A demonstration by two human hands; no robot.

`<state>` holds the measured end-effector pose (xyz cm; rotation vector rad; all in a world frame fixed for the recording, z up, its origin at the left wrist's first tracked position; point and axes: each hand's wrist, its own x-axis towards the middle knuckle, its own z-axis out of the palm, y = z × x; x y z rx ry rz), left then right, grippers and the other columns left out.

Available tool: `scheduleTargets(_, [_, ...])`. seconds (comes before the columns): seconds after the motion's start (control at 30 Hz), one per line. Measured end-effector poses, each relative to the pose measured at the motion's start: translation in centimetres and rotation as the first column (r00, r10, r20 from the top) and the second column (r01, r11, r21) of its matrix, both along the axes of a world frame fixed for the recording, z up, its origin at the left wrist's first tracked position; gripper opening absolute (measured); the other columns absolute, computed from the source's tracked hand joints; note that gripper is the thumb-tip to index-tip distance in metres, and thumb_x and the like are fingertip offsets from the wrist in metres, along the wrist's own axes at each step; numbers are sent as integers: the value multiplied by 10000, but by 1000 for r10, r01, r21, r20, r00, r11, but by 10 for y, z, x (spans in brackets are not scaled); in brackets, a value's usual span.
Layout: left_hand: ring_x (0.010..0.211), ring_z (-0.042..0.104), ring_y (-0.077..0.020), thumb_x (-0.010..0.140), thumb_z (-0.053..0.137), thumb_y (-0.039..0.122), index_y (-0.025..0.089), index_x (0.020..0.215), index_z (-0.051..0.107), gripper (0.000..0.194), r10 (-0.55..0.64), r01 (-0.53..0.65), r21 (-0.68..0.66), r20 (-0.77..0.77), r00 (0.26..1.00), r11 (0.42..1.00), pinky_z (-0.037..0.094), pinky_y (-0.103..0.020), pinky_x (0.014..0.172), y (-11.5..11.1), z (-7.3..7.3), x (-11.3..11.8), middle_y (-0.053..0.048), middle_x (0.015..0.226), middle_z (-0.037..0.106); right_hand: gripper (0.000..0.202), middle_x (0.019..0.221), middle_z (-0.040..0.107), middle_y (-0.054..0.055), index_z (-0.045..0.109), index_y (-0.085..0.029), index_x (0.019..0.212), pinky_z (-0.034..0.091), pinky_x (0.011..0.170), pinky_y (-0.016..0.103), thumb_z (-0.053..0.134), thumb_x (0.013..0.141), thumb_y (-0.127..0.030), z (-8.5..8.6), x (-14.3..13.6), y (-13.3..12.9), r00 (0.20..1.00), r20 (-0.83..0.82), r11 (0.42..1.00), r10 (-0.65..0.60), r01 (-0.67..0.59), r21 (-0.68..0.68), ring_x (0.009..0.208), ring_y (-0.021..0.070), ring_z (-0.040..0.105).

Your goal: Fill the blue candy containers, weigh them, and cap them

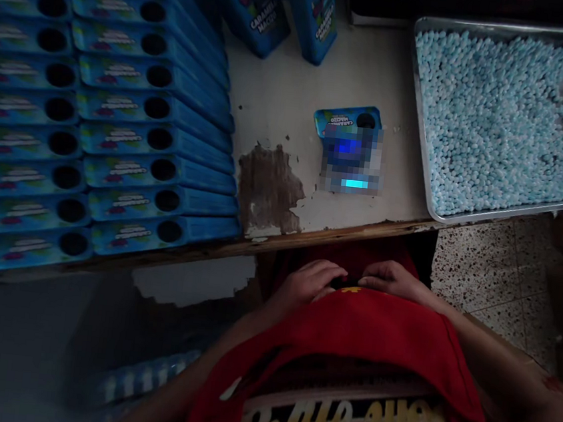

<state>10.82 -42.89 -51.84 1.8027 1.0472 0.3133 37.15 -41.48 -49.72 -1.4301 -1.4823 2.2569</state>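
The blue caramel box (339, 119) lies on the table (273, 96), ahead of the half-curled left hand (310, 281) and right hand (391, 277), near the red apron (360, 327); whether they hold something, I cannot tell.

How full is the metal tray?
Mostly covered: pale blue pieces spread across the metal tray, sparser at upper right. Depth: cannot tell.

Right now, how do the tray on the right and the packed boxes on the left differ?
Look: the tray is plain silvery metal; the packed boxes are blue with printed tops and dark round spots.
Count: one tray, many boxes in tight rows.
Shape: the tray is wide and shallow, with loose pale pieces showing; each box is narrow and deeper.
Shared: both rest on the table.
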Motion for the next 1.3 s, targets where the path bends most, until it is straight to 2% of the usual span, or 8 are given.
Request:
scheduleTargets(0.33, [905,711,-155,907,551,284,284,1601,514,695,95,-81,-234,50,994,969,567,-251,893,0,4,-2,-35,1146,800,587,660,479,-46,620,-179,754,289,587,262,685,803,-761,-6,-2,5,1000,-13,997,24,-25,-73,633,112,384])
scheduleTargets(0.57, [964,724,-183,899,529,267,278,1480,652,594,-6,8,-210,8,1000,978,583,-289,942,18,9,3,-45,1209,796,450,614,502,-55,636,-170,752,271,547,244,692,852,-606,-7,-8,18,999,19,990,37,-34,-138,574,99,370])
scheduleTargets(0.67, [901,735,-178,923,576,313,279,1465,665,551,-94,95,-195,16,995,976,601,-283,889,17,0,3,-41,1192,804,333,655,619,-14,690,-161,738,317,578,256,678,910,-445,9,-12,21,971,136,978,196,-204,44,602,123,475])
scheduleTargets(0.8, [1041,766,-231,990,609,323,240,1379,730,415,-120,120,17,1,993,993,611,-328,927,23,8,-12,-88,1201,812,299,895,786,76,795,-200,877,416,687,303,679,979,-456,63,10,27,896,422,835,140,-336,435,795,214,682])
scheduleTargets(0.93, [1028,785,-232,1045,617,314,239,1195,796,245,134,-126,316,-3,991,940,610,-328,934,42,56,-29,-68,1141,832,389,992,789,102,794,-246,1066,474,767,368,565,1056,-560,105,82,67,679,549,584,-488,-214,783,829,257,708])
scheduleTargets(1.07, [830,789,-167,1046,650,300,259,1046,801,157,257,-261,413,66,964,873,599,-236,768,52,90,-24,8,953,833,519,1290,697,213,708,-192,1335,502,918,487,611,1019,-593,92,154,132,482,558,381,-676,-420,824,1120,388,649])
scheduleTargets(1.17, [828,781,-169,1043,647,257,233,1010,792,150,234,-236,518,70,970,822,591,-247,770,55,83,-13,1,920,824,759,1442,574,267,561,-175,1519,487,977,571,709,939,-641,68,175,168,447,690,399,-570,-584,707,1256,476,545])
scheduleTargets(1.3, [888,770,-191,1013,674,199,205,1002,776,103,313,-299,605,84,946,738,589,-289,837,65,58,-6,-31,944,817,591,1342,587,229,622,-199,1396,499,931,518,691,959,-591,53,174,182,432,784,422,-447,-671,610,1210,441,551])
